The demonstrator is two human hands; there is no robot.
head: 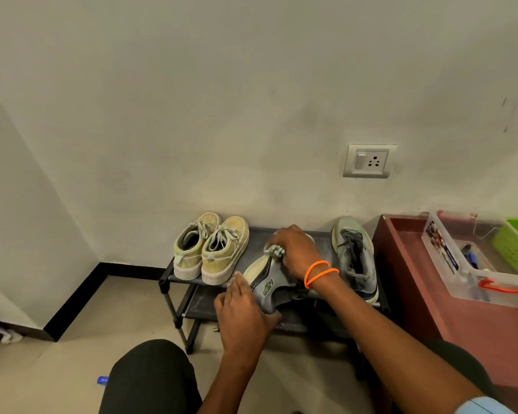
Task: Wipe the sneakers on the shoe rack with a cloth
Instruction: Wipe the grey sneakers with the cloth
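Note:
A black two-shelf shoe rack (257, 237) stands against the wall. On its top shelf at the left sits a pair of tan sneakers (211, 249). A grey sneaker (355, 258) lies at the right end. My left hand (243, 318) grips the heel of a second grey sneaker (271, 286), tilted on its side over the rack's front edge. My right hand (296, 253), with orange bands on the wrist, presses a bunched pale cloth (275, 251) against that sneaker's upper.
A reddish-brown cabinet (461, 318) stands right of the rack, carrying a clear plastic box (461, 264) and a green basket (516, 249). A wall socket (370, 160) is above the rack. My knees are at the bottom. A small blue object (102, 380) lies on the floor.

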